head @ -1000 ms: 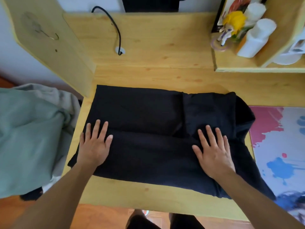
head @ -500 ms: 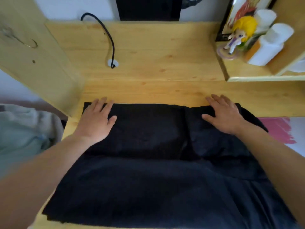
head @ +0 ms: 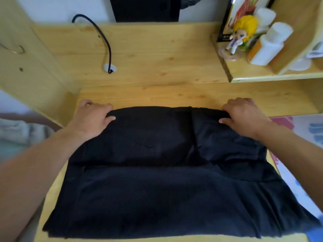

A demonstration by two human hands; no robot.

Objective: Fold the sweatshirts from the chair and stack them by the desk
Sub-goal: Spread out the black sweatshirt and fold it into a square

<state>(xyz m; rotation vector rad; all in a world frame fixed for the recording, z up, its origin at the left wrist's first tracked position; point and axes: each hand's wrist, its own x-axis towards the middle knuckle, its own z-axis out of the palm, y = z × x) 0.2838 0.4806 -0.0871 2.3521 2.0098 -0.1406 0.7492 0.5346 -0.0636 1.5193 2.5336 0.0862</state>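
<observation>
A black sweatshirt lies spread across the wooden desk, partly folded, with a crease running across its middle. My left hand grips the far left corner of the sweatshirt, fingers curled under the edge and thumb on top. My right hand grips the far right corner the same way. The far edge bulges up slightly between the two hands. A pale green sweatshirt lies blurred at the left, off the desk.
A black cable runs into a grommet hole at the desk's back. A shelf unit on the right holds a figurine and white bottles. A colourful mat lies at the right. A wooden side panel stands left.
Both hands went from lying flat on the near part of the sweatshirt to its far edge, then curled round the far corners. The far edge has lifted a little.
</observation>
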